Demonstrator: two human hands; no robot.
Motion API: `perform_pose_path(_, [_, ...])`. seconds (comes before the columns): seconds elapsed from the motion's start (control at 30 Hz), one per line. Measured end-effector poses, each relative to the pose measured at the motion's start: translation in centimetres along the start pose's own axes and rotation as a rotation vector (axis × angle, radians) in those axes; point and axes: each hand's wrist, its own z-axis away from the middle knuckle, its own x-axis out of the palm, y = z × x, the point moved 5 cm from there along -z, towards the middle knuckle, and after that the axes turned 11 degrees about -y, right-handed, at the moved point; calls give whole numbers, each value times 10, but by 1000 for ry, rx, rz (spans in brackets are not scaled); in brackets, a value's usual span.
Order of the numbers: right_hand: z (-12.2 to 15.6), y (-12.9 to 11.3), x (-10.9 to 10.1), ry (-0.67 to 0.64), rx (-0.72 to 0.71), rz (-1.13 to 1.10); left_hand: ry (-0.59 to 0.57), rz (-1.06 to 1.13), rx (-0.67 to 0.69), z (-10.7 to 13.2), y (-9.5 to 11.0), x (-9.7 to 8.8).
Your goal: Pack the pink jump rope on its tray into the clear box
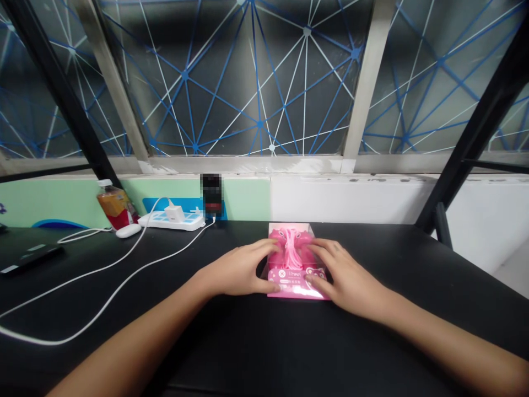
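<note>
A small pink box (294, 275) with a clear lid lies on the black table (264, 342), straight ahead of me. Pink earphones with a coiled pink cable show through the lid. My left hand (242, 270) grips the box's left side, fingers curled over the top and thumb at the front corner. My right hand (345, 275) grips the right side the same way, thumb pressed on the front label. Both hands hold the box down on the table.
At the back left a white power strip (173, 220) carries a white charger, with white cables (103, 275) trailing across the table. A bottle with an orange label (113, 207) and a white mouse (128, 230) stand beside it. A dark flat device (28, 258) lies far left.
</note>
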Motion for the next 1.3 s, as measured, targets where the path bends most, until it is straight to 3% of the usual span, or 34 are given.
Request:
perform_pose_path(0.23, [0, 0, -6, 19, 0, -19, 13, 11, 0, 0, 1, -2])
perform_pose_path(0.57, [8, 1, -16, -167, -72, -45, 6, 18, 10, 1, 3, -4])
perform_pose_path(0.8, [4, 5, -11, -96, -87, -36, -9, -20, 14, 0, 3, -2])
perform_pose_path(1.03, [1, 7, -10, -30, -83, -30, 53, -85, 4, -3, -2, 0])
perform_pose_path(1.2, [2, 13, -10, 6, 25, -4, 77, -117, -39, -3, -5, 1])
perform_pose_path(1.3, [2, 19, -7, -58, 119, -26, 95, -116, -45, -2, -3, -1])
